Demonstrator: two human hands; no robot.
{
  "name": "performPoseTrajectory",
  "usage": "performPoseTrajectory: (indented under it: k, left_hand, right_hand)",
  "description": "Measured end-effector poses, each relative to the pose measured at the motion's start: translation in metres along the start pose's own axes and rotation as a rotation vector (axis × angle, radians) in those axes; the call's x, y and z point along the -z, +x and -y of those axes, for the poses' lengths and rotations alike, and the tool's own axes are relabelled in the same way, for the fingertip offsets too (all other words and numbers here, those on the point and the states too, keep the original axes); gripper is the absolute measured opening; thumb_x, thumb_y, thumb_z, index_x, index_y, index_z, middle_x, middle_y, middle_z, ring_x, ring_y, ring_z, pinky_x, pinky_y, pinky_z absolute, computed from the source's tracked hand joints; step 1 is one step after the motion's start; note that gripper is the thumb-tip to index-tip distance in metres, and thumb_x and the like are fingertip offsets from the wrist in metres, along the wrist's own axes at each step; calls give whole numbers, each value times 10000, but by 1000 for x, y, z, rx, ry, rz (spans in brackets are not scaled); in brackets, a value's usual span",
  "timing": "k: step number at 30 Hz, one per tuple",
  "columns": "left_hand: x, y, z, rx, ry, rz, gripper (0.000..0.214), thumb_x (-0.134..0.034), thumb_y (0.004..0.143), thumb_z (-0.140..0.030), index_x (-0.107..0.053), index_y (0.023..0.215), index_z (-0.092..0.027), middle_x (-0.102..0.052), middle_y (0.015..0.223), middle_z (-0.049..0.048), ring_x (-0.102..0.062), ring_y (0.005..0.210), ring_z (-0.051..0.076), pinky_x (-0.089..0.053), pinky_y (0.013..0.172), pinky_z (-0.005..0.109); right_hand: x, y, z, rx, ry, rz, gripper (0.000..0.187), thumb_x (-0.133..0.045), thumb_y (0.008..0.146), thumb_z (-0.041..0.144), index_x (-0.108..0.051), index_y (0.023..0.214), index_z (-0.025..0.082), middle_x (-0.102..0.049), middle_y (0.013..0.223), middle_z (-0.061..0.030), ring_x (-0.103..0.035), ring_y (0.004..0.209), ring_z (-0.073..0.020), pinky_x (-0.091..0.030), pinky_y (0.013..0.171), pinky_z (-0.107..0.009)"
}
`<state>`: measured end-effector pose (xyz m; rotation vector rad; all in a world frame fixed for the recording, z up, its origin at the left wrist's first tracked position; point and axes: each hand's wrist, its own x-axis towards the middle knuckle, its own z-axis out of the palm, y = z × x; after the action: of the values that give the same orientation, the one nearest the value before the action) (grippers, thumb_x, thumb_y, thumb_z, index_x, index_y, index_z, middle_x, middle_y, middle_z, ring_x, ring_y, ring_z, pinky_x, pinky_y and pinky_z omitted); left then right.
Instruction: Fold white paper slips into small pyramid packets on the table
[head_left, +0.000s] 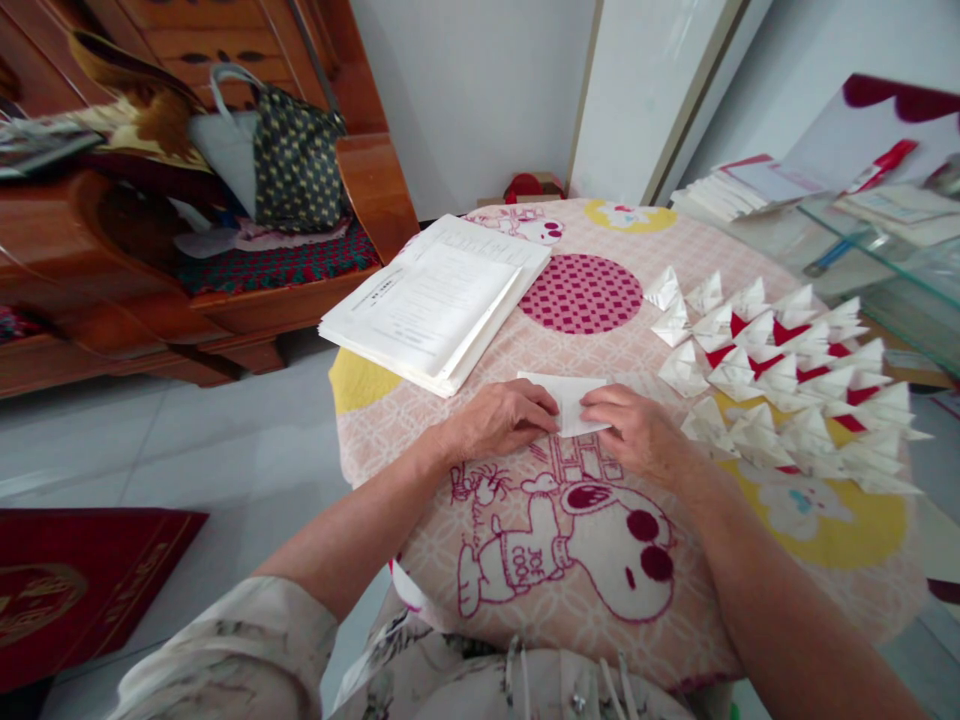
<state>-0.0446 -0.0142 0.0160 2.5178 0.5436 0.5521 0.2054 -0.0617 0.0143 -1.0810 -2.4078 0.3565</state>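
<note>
A small white sheet of paper (571, 398) lies on the pink cartoon-printed cloth (570, 540) in front of me. My left hand (504, 417) rests on its left edge, fingers curled and pressing down on it. My right hand (628, 425) presses its right edge the same way, fingers bent onto the paper. To the right lie several folded white-and-red paper shapes (787, 375) in a spread-out heap.
A thick stack of white sheets (435, 305) sits at the cloth's far left. A wooden bench (187, 250) with a patterned bag (292, 155) stands at left. A glass table (885, 250) with papers is at right. A red mat (67, 580) lies on the floor.
</note>
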Motion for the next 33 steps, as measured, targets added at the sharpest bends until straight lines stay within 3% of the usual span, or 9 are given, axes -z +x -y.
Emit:
performPoseTrajectory:
  k: [4, 10, 22, 27, 33]
  left_hand:
    - [3, 0, -4, -25, 28, 41, 231, -598, 903, -149, -772, 1025, -238, -711, 1151, 60, -661, 1038, 186, -519, 925, 325]
    - [4, 0, -6, -37, 48, 67, 238, -583, 908, -133, -769, 1021, -229, -706, 1131, 64, -661, 1020, 187, -516, 905, 318]
    - [6, 1, -9, -29, 41, 87, 198, -575, 924, -182, -743, 1026, -201, -722, 1093, 67, -675, 991, 185, -513, 893, 309]
    - [6, 2, -11, -5, 64, 84, 252, -586, 911, -196, -698, 1136, -178, -716, 1105, 87, -668, 1001, 201, -523, 897, 335]
    - [5, 1, -9, -3, 46, 64, 245, -590, 900, -181, -710, 1114, -176, -691, 1189, 101, -660, 1072, 210, -526, 952, 357]
  right_hand:
    - [3, 1, -10, -55, 127, -94, 175, -575, 865, 83, -701, 848, 205, -717, 971, -74, -665, 928, -225, -532, 824, -378]
    - [2, 13, -11, -124, 194, -113, 132, -596, 899, 145, -700, 847, 207, -709, 862, -54, -652, 839, -212, -514, 777, -369]
    - [-26, 31, -8, -241, 145, -258, 142, -666, 817, 93, -622, 730, 196, -684, 1066, -115, -616, 1048, -265, -473, 949, -441]
    - [-26, 33, -8, -263, 157, -248, 151, -622, 815, 81, -621, 733, 207, -670, 1071, -104, -601, 1065, -271, -450, 983, -479]
    - [-30, 35, -9, -262, 132, -255, 142, -596, 824, 96, -621, 751, 216, -653, 1082, -103, -577, 1069, -277, -442, 983, -493]
